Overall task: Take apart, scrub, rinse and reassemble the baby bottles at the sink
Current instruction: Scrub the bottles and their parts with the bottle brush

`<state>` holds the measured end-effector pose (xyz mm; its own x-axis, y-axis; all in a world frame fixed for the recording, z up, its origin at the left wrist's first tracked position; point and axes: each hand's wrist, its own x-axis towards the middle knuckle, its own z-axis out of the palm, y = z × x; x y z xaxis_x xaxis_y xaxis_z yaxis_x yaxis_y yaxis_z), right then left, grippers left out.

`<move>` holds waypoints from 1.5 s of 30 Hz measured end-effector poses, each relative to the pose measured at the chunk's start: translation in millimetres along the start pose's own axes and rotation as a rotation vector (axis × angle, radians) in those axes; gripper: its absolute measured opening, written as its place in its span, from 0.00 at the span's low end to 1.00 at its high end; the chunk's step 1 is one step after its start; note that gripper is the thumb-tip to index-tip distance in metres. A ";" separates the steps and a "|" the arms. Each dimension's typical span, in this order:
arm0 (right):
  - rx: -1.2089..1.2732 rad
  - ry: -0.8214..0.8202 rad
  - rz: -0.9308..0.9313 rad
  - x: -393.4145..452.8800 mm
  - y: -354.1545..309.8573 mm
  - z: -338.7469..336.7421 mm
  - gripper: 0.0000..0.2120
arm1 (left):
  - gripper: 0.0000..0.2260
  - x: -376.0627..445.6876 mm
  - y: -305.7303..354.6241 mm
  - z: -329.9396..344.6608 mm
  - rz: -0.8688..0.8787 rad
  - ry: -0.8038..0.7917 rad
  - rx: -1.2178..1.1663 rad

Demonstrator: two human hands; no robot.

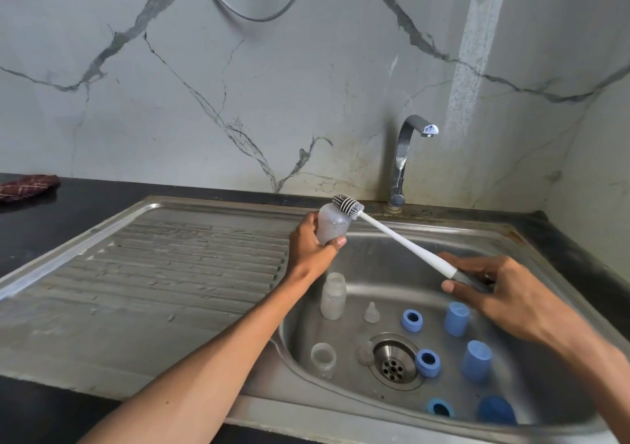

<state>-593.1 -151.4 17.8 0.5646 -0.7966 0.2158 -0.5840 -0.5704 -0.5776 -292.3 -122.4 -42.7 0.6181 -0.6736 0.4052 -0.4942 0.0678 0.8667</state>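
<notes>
My left hand (312, 244) grips a frosted clear bottle body (332, 225) over the back left of the sink basin (375, 263). My right hand (504, 293) holds the grey grip of a white bottle brush (402, 239), whose grey bristle head (347, 206) lies against the top end of that bottle. Down in the basin are two more clear bottle bodies, one upright (333, 295) and one (323, 358) near the front. Two clear teats (371, 313) (364, 351), three blue collar rings (411, 320) and three blue caps (456, 319) lie around the drain (395, 361).
A chrome tap (405, 157) rises behind the basin with no water running. The ribbed steel drainboard (170, 266) stretches to the left. A dark red cloth (27, 186) lies on the black counter at far left. A marbled wall stands behind.
</notes>
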 end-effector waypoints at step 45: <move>0.024 -0.005 0.018 -0.5 1.2 -2.0 0.23 | 0.25 -9.6 4.6 4.4 -0.026 -0.083 0.016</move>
<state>-595.2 -152.1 18.6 0.5572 -0.8056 0.2015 -0.5801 -0.5512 -0.5997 -303.2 -118.8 -43.9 0.5783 -0.7339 0.3562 -0.4887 0.0380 0.8717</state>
